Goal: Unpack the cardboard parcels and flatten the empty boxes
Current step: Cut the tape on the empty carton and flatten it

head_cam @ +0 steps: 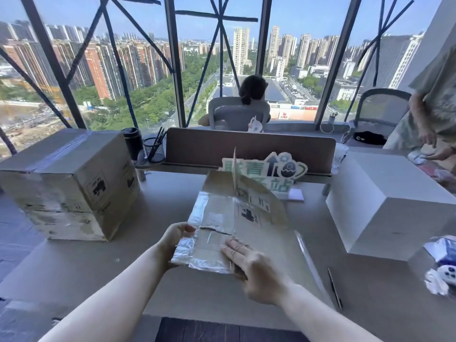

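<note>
A small brown cardboard box (217, 218), partly collapsed and edged with shiny clear tape, lies on the desk in front of me; one flap stands upright in its middle. My left hand (176, 239) grips its near-left taped edge. My right hand (256, 270) lies flat, fingers together, on its near-right panel. At the left stands a large taped, closed cardboard parcel (71, 183). A white box (387, 206) stands at the right.
A pen (334, 287) and a plastic bag of white and blue items (441, 265) lie at the right. A brown partition (249, 149), a pen holder (154, 149), a green sign (269, 171), a seated person (246, 107) and another person's hands (434, 144) are beyond.
</note>
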`<control>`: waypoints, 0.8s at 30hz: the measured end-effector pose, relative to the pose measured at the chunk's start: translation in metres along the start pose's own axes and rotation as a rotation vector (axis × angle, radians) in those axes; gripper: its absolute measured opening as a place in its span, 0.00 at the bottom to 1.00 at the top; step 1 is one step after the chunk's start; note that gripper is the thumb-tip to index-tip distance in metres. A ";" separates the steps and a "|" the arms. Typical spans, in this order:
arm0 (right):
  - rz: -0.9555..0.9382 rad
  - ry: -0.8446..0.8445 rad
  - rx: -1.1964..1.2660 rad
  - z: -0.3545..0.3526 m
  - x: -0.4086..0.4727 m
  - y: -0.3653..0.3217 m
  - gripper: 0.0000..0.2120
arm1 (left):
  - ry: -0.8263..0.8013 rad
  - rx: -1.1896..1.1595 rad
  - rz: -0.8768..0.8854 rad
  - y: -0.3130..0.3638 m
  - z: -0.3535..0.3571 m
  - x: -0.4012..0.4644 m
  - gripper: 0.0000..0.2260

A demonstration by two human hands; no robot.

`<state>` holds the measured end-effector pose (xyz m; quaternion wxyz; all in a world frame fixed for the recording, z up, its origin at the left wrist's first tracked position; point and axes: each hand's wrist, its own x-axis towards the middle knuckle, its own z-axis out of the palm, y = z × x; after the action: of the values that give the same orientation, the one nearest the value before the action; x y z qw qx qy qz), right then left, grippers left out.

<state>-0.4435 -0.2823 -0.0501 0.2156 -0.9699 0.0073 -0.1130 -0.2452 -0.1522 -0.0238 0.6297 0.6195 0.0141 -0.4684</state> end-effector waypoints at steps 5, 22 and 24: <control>-0.034 -0.149 0.098 0.046 0.014 -0.019 0.26 | 0.073 0.156 -0.085 -0.023 -0.052 0.008 0.10; 0.523 -0.536 -0.044 0.128 -0.010 0.064 0.31 | 0.239 1.044 -0.196 -0.114 -0.115 0.086 0.19; 0.609 -0.480 -0.052 0.118 -0.001 0.093 0.30 | 0.346 1.202 -0.172 -0.107 -0.109 0.102 0.24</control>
<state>-0.4148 -0.3174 -0.1937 0.2104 -0.9272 0.2472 0.1869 -0.1915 -0.1018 -0.1926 0.1205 0.9286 -0.1001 -0.3363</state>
